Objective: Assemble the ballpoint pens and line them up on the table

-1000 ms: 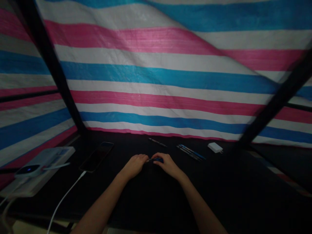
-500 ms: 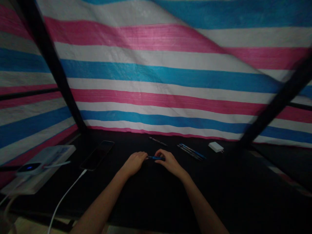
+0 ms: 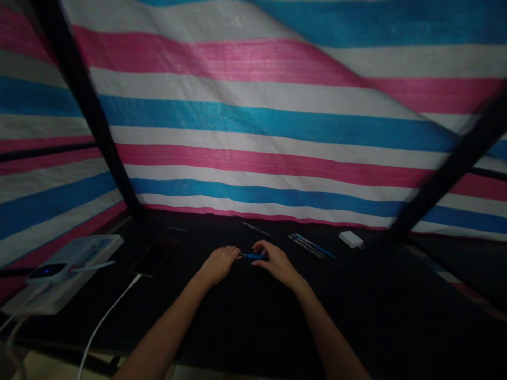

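A blue pen (image 3: 249, 256) lies level between my two hands, low over the black table (image 3: 253, 322). My left hand (image 3: 222, 263) is closed, its fingertips pinching the pen's left end. From the other side, my right hand (image 3: 276, 262) curls its thumb and fingers around the pen's right part, which they partly cover. Beyond the hands, a single dark pen (image 3: 256, 229) rests on the table. Just right of my right hand several pens (image 3: 311, 247), blue and dark, lie side by side in a slanted group.
A white charger plug (image 3: 350, 239) sits at the back right. To the left are a phone (image 3: 158, 252) with a white cable (image 3: 105, 316) and a pale box (image 3: 85, 269) bearing a power bank (image 3: 47, 273). Dark frame poles (image 3: 93, 113) and striped sheeting (image 3: 269, 126) enclose the table.
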`<state>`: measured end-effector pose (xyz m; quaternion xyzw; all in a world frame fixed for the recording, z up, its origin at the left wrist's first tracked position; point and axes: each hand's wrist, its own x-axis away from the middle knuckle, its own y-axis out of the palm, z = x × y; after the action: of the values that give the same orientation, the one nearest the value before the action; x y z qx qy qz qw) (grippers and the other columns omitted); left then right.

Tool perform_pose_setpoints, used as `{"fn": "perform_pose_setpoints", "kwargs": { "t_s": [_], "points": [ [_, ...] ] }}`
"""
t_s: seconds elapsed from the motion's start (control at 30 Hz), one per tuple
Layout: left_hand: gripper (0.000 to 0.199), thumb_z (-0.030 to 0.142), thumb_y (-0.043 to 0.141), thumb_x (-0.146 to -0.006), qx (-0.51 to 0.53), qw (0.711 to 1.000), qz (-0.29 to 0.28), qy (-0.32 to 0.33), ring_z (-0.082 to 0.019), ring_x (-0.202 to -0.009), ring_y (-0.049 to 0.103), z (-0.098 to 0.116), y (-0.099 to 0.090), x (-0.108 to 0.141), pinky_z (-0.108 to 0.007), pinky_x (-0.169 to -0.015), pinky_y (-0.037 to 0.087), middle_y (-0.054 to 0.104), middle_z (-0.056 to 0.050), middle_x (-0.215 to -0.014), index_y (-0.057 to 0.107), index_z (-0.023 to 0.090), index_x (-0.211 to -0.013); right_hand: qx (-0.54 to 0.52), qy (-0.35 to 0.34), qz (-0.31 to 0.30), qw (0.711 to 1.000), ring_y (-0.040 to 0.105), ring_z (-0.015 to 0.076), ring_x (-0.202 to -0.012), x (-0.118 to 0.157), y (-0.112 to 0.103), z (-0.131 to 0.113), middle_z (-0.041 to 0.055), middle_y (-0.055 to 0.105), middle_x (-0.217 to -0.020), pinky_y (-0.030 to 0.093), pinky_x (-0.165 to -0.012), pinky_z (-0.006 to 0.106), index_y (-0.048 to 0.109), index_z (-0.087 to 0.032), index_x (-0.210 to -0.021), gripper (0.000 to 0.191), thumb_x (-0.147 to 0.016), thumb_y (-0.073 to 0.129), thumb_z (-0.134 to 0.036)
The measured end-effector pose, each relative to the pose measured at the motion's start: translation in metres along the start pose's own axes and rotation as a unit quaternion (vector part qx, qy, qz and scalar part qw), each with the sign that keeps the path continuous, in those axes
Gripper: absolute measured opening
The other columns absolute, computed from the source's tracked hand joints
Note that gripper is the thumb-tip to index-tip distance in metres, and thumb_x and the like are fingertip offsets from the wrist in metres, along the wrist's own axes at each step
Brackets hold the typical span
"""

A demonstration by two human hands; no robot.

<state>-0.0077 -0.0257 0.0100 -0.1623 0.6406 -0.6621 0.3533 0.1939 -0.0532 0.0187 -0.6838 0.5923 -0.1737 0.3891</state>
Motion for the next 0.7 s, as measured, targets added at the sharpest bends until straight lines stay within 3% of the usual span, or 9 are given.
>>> {"fn": "perform_pose_setpoints", "kwargs": {
  "t_s": [0.07, 0.1, 0.17, 0.33, 0.4, 0.47, 0.63, 0.7],
  "points": [
    [0.018, 0.019, 0.034, -0.090, -0.001, 1.000, -0.002, -0.002, -0.016, -0.080, 0.053, 0.001, -0.001, 0.000, -0.028, -0.072, 0.038, 0.057, -0.003, -0.086, 0.051, 0.017, -0.092, 0.018, -0.012, 0.007, 1.000, 0.056, 0.0137, -0.078, 0.000, -0.001, -0.002, -0.0011, 0.063, -0.085, 0.037, -0.070, 0.025, 0.058, -0.022, -0.091, 0.021, -0.072, 0.060, -0.030],
    [0.019, 0.019, 0.033, -0.090, -0.001, 1.000, -0.001, -0.003, -0.016, -0.080, 0.053, 0.001, -0.001, 0.000, -0.028, -0.072, 0.038, 0.057, -0.003, -0.086, 0.052, 0.017, -0.092, 0.027, -0.013, 0.000, 1.000, 0.056, 0.0136, -0.075, 0.000, -0.001, -0.003, -0.0015, 0.063, -0.079, 0.036, -0.071, 0.025, 0.059, -0.022, -0.086, 0.015, -0.075, 0.056, -0.031],
    [0.019, 0.019, 0.033, -0.090, 0.002, 1.000, 0.003, -0.004, -0.016, -0.080, 0.053, 0.001, -0.002, -0.001, -0.028, -0.072, 0.038, 0.057, -0.003, -0.086, 0.052, 0.016, -0.092, 0.040, -0.008, -0.011, 0.999, 0.056, 0.0134, -0.070, 0.000, -0.001, -0.004, -0.0015, 0.063, -0.071, 0.036, -0.072, 0.027, 0.061, -0.021, -0.081, 0.020, -0.083, 0.046, -0.034],
    [0.019, 0.019, 0.034, -0.090, 0.002, 1.000, 0.002, 0.001, -0.016, -0.080, 0.053, 0.001, -0.001, -0.001, -0.028, -0.072, 0.039, 0.057, -0.003, -0.084, 0.052, 0.016, -0.090, 0.037, -0.016, 0.008, 0.999, 0.056, 0.0147, -0.081, 0.000, -0.001, -0.009, 0.0001, 0.063, -0.092, 0.036, -0.074, 0.027, 0.058, -0.023, -0.096, 0.024, -0.074, 0.058, -0.032],
    [0.019, 0.019, 0.034, -0.090, 0.000, 1.000, -0.002, 0.002, -0.016, -0.079, 0.053, 0.002, 0.000, -0.001, -0.027, -0.072, 0.039, 0.057, -0.003, -0.084, 0.052, 0.016, -0.089, 0.035, -0.009, -0.019, 0.999, 0.057, 0.0145, -0.078, 0.001, -0.001, -0.011, -0.0002, 0.064, -0.082, 0.036, -0.072, 0.026, 0.060, -0.022, -0.089, 0.017, -0.079, 0.052, -0.032],
    [0.018, 0.019, 0.034, -0.090, -0.003, 1.000, -0.003, 0.003, -0.016, -0.080, 0.053, 0.001, 0.000, -0.001, -0.028, -0.072, 0.039, 0.057, -0.003, -0.085, 0.052, 0.016, -0.090, 0.042, 0.001, -0.033, 0.999, 0.057, 0.0142, -0.074, 0.002, 0.000, -0.011, 0.0001, 0.064, -0.075, 0.036, -0.072, 0.026, 0.062, -0.022, -0.085, 0.024, -0.085, 0.041, -0.033],
    [0.016, 0.017, 0.036, -0.089, 0.000, 1.000, 0.007, 0.011, -0.016, -0.081, 0.053, 0.000, 0.003, -0.001, -0.028, -0.074, 0.039, 0.057, -0.003, -0.086, 0.052, 0.016, -0.092, 0.054, -0.046, 0.002, 0.997, 0.055, 0.0155, -0.090, 0.003, 0.004, -0.008, 0.0002, 0.063, -0.096, 0.034, -0.079, 0.027, 0.058, -0.024, -0.099, 0.024, -0.078, 0.054, -0.033],
    [0.014, 0.017, 0.038, -0.089, 0.008, 1.000, 0.014, 0.018, -0.016, -0.082, 0.053, -0.001, 0.004, -0.001, -0.027, -0.074, 0.039, 0.057, -0.002, -0.086, 0.052, 0.017, -0.092, 0.061, -0.040, -0.017, 0.997, 0.056, 0.0149, -0.082, 0.003, 0.005, -0.006, -0.0003, 0.065, -0.085, 0.035, -0.075, 0.026, 0.061, -0.022, -0.090, 0.018, -0.082, 0.048, -0.032]
  ]
}}
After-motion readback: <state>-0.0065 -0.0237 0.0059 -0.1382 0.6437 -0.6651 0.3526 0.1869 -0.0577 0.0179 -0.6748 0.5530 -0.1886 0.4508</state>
